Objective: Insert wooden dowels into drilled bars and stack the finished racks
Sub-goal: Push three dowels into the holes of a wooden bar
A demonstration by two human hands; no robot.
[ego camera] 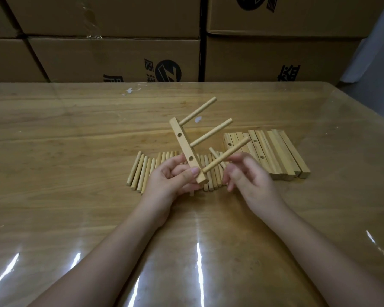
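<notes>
Left grip (171,180) clamped on the lower end of a drilled bar (183,142), thumb across its face. Bar held tilted above the worktop (75,129), three dowels (211,132) jutting up-right. Right grip (246,176) apart, fingers relaxed at the lowest dowel (226,155); contact unclear. Underneath, loose dowels (142,169) in a row; just right, spare bars (279,151) side by side.

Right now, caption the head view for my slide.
Left hand holds a drilled bar carrying three dowels, right hand at the lowest, above loose dowels and spare bars.
</notes>
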